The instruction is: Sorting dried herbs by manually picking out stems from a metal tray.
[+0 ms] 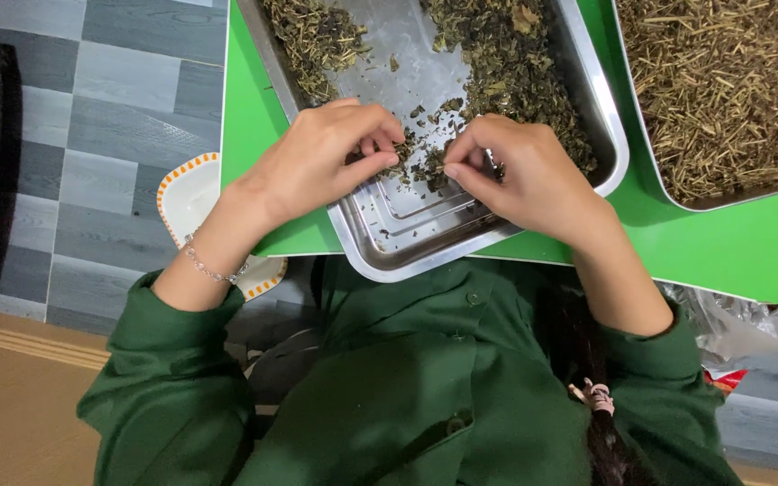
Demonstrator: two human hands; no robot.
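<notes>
Fingertips of your left hand (321, 157) and right hand (515, 175) are drawn in narrow and meet over the near end of the steel tray (380, 247), pinching at a small clump of dried leaves (420, 162) that lies right between them. The clump sits just ahead of both sets of fingers, touching them, so neither hand is clearly the nearer; your left thumb and forefinger close on it from one side, your right from the other. Whether either hand holds a single stem I cannot tell, since the fingers cover it, and no long axis shows. Beyond the clump, farther from you, the larger heap of dark leaves (515, 63) spreads along the right half of the tray, with a smaller heap (312, 36) at the far left corner and bare metal between. The tray rests on a green board (249, 117). To your right, well apart from the hands, a second tray (677, 193) holds dry pale stalks (722, 90). A white dish with an orange edge (182, 193) sits low beside your left wrist.
</notes>
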